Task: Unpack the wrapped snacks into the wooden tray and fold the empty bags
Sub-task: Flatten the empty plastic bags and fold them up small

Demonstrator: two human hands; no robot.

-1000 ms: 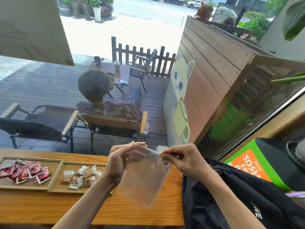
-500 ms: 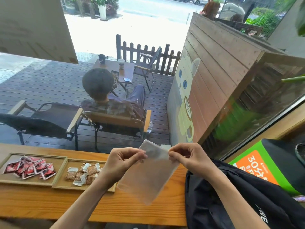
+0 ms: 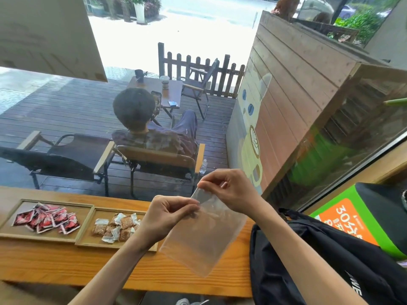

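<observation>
An empty clear plastic bag [image 3: 204,236] hangs above the wooden counter, held by its top edge. My left hand [image 3: 167,214] pinches the left part of that edge and my right hand [image 3: 231,190] pinches the right part, the two hands close together. At the left lies a wooden tray [image 3: 84,223] with two compartments. Several red wrapped snacks [image 3: 47,219] fill the left compartment. Several brown wrapped snacks [image 3: 114,226] lie in the right one, partly hidden by my left wrist.
A black backpack [image 3: 319,267] lies on the right end of the wooden counter [image 3: 55,263]. A green and orange box [image 3: 356,219] stands behind it. Beyond the window a person sits in a chair on a deck.
My hands have come closer together along the bag's top edge, and the bag hangs a little lower and flatter. The camera view has shifted slightly.
</observation>
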